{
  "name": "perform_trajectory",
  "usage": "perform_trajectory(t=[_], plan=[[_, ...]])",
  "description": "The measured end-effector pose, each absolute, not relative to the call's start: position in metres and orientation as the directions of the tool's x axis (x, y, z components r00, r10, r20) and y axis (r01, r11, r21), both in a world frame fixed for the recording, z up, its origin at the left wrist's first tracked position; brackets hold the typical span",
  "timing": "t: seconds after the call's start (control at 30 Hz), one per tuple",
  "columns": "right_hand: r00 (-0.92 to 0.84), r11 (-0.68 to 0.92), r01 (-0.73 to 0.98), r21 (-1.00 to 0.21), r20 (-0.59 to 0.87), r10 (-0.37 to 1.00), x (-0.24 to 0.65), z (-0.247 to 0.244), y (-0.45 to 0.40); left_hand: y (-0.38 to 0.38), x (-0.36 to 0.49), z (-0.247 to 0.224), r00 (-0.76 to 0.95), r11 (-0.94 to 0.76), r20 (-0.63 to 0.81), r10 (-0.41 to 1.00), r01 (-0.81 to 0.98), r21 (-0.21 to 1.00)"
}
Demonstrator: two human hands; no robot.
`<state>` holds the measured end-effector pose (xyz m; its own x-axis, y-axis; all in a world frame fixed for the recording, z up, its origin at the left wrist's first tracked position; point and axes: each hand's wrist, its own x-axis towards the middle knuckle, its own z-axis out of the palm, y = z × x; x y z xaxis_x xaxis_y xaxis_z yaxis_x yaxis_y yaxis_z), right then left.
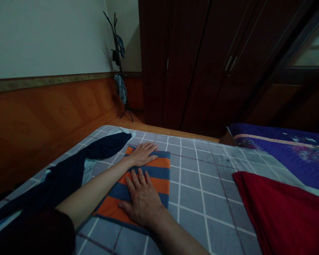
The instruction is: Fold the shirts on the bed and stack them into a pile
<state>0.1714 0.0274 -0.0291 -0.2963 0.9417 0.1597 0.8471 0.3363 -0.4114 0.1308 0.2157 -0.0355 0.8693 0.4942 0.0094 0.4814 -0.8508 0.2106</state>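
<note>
A folded cloth with orange and blue-grey stripes lies flat on the grey checked bedspread. Across its far part rests my left hand, palm down with the fingers stretched out. Nearer to me, my right hand lies on the same cloth, its fingers spread and pointing away. Neither hand grips anything. To the left of the cloth is a crumpled dark navy garment with pale edges.
A folded red cloth lies on the bed at the right. Beyond it is a purple floral cover. Dark wooden wardrobes stand behind the bed. A black coat stand holding a few items is in the back left corner.
</note>
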Motion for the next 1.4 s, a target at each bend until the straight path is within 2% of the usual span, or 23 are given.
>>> perform_trajectory(t=[0.13, 0.47, 0.67, 0.77, 0.87, 0.93, 1.03, 1.13, 1.23, 1.4], plan=[[-0.303, 0.338, 0.854, -0.397, 0.149, 0.941, 0.171, -0.028, 0.026, 0.233, 0.133, -0.044, 0.815, -0.805, 0.043, 0.578, 0.561, 0.191], [-0.309, 0.349, 0.844, -0.407, 0.163, 0.937, 0.172, -0.029, 0.028, 0.253, 0.096, -0.029, 0.673, -0.688, 0.142, 0.726, 0.708, 0.161], [-0.313, 0.344, 0.854, -0.391, 0.143, 0.939, 0.172, -0.031, 0.028, 0.211, 0.068, -0.028, 0.795, -0.802, 0.117, 0.595, 0.575, 0.162], [-0.316, 0.345, 0.849, -0.401, 0.138, 0.939, 0.17, -0.032, 0.029, 0.199, 0.045, -0.032, 0.784, -0.785, 0.087, 0.615, 0.598, 0.161], [-0.27, 0.312, 0.833, -0.458, 0.156, 0.95, 0.17, -0.033, 0.03, 0.189, 0.026, -0.032, 0.72, -0.729, 0.117, 0.684, 0.667, 0.157], [-0.185, 0.26, 0.799, -0.543, 0.19, 0.964, 0.171, -0.035, 0.032, 0.175, 0.019, -0.031, 0.733, -0.743, 0.129, 0.668, 0.645, 0.179], [0.006, 0.16, 0.685, -0.711, 0.225, 0.974, 0.175, -0.041, 0.037, 0.15, 0.011, -0.035, 0.807, -0.799, 0.084, 0.585, 0.554, 0.233], [0.097, 0.156, 0.6, -0.785, 0.265, 0.959, 0.179, -0.047, 0.042, 0.133, 0.002, -0.038, 0.789, -0.765, -0.006, 0.614, 0.597, 0.24], [0.071, 0.212, 0.637, -0.741, 0.33, 0.941, 0.18, -0.05, 0.043, 0.12, -0.007, -0.036, 0.719, -0.7, -0.035, 0.694, 0.685, 0.203], [-0.051, 0.22, 0.788, -0.576, 0.294, 0.954, 0.176, -0.042, 0.039, 0.096, -0.019, -0.034, 0.773, -0.758, -0.06, 0.631, 0.631, 0.162]])
